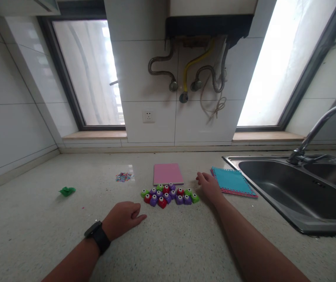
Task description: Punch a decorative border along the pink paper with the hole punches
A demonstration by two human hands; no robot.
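Observation:
My left hand, with a black watch at the wrist, rests on the counter at centre left; its thumb is apart from the curled fingers and it holds nothing visible. My right hand lies between the small eyed pieces and the teal sheets, fingers loosely bent with their tips apart and nothing visible between them. Several red, purple and green pieces with white eye-like tops are clustered between the hands. Behind them sits a pink square stack. A teal square with dotted edges tops a pile with reddish edges.
Small multicoloured bits lie on the speckled counter, and a crumpled green item is farther left. A steel sink with a tall faucet is at the right. Pipes and an outlet are on the tiled back wall.

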